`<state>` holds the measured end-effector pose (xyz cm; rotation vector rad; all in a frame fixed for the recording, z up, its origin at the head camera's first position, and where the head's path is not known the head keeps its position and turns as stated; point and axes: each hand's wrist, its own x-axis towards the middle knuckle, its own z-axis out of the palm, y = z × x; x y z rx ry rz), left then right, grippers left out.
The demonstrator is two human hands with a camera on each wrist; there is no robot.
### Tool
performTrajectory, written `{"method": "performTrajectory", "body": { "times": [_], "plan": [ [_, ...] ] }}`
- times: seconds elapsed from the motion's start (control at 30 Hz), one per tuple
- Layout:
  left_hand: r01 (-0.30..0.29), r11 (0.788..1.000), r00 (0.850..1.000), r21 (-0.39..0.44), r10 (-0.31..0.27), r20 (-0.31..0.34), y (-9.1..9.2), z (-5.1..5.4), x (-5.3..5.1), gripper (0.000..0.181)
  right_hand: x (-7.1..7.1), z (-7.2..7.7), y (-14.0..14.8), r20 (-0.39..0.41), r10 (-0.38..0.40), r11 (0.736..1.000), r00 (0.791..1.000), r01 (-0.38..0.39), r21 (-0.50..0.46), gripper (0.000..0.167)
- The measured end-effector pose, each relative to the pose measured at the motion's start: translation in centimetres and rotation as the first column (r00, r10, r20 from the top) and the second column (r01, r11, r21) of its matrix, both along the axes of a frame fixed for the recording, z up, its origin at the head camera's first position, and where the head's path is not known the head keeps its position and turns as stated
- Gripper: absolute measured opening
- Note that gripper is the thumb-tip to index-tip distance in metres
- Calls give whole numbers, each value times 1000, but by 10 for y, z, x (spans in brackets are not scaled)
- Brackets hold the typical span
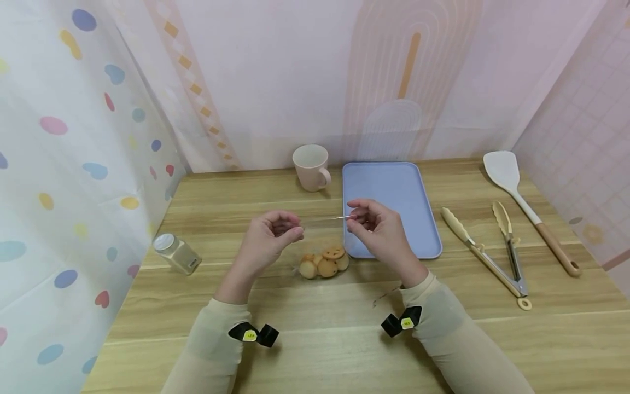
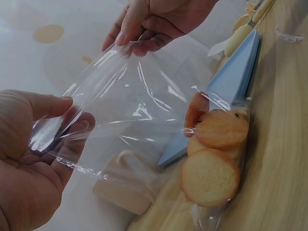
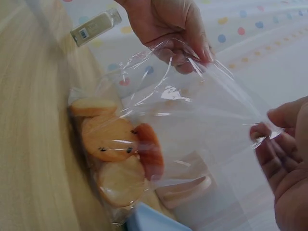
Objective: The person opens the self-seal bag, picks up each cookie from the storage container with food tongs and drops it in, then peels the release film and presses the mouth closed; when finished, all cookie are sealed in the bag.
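Note:
A clear plastic bag [image 2: 139, 103] stands upright on the table, its upper edge stretched between both hands. Several round cookies [image 1: 325, 262] lie in the bottom of the bag, some with dark bits on top. My left hand [image 1: 269, 241] pinches one side of the bag's top edge between thumb and fingers. On the opposite side, my right hand [image 1: 381, 232] pinches the edge in the same way. Both hands hover above the cookies, with the film pulled taut between them.
Behind the right hand lies a blue tray [image 1: 394, 186]. A pink mug [image 1: 311, 169] stands at the back. At left lies a small jar [image 1: 177, 253] with a white lid. Tongs [image 1: 492, 262] and a white spatula [image 1: 531, 210] with a wooden handle lie at right.

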<state>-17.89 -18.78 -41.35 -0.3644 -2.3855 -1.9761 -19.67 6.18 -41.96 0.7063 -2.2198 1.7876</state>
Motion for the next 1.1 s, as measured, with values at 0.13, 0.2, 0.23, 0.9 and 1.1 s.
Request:
{"method": "performTrajectory", "body": {
  "times": [0.13, 0.2, 0.23, 0.9, 1.1],
  "plan": [
    [-5, 1000, 1000, -14, 5, -28, 4, 1, 1, 18, -1, 4, 0, -54, 17, 990, 998, -10, 137, 32],
    [-16, 999, 998, -38, 14, -57, 5, 2, 2, 16, -1, 10, -2, -151, 7, 973, 988, 28, 228, 34],
    [-18, 998, 997, -57, 14, -77, 5, 2, 3, 16, 0, 15, -4, -207, 9, 961, 978, 48, 272, 34],
    [-29, 970, 941, -242, -56, -335, 2, 8, 7, 16, -18, 63, -47, -180, 446, 659, 877, -185, 729, 36],
    [-108, 946, 913, -305, -27, -406, -2, 8, 6, 18, -17, 62, -38, -193, 426, 637, 884, -142, 758, 38]
  ]
}}
